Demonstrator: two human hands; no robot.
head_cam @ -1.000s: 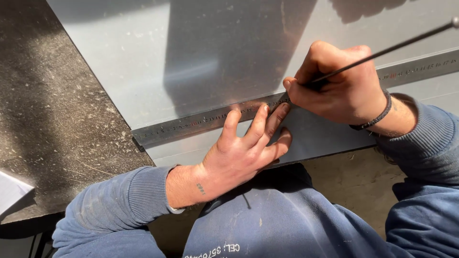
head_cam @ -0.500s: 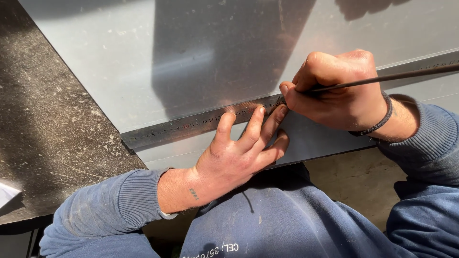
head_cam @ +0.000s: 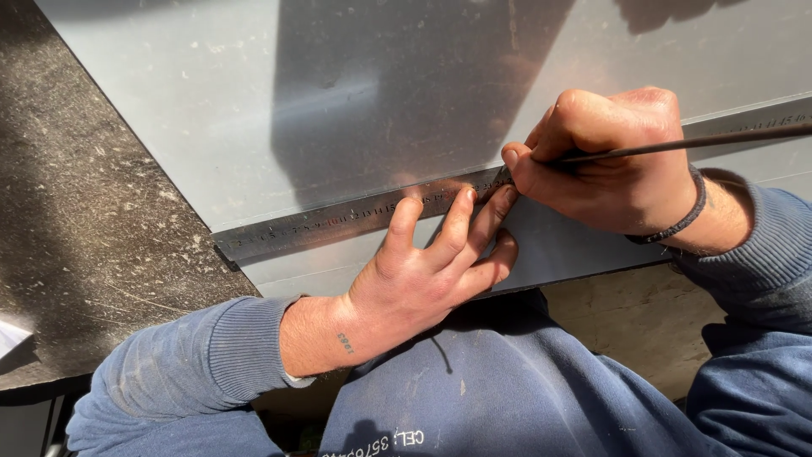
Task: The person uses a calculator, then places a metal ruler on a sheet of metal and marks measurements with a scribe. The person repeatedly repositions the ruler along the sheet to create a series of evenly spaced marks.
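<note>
A grey metal sheet [head_cam: 254, 110] lies on a dark worktable [head_cam: 76, 254]. Across its near part runs a long steel ruler [head_cam: 313, 227]. My left hand [head_cam: 431, 271] lies flat with fingers spread, pressing the ruler's lower edge onto the sheet. My right hand [head_cam: 609, 161] is closed around a thin dark metal scriber rod [head_cam: 702, 144], whose tip meets the sheet at the ruler's upper edge, just above my left fingertips. The rod's long end runs off to the right.
The sheet's near edge overhangs the table by my blue sweatshirt [head_cam: 507, 398]. A white paper corner [head_cam: 10, 337] lies at the left on the speckled tabletop. Bare floor [head_cam: 634, 330] shows under the sheet at the right.
The view has shifted slightly left and down. My right hand has tilted the rod lower, nearer to level, its tip staying at the ruler's edge. My left hand still holds the ruler.
</note>
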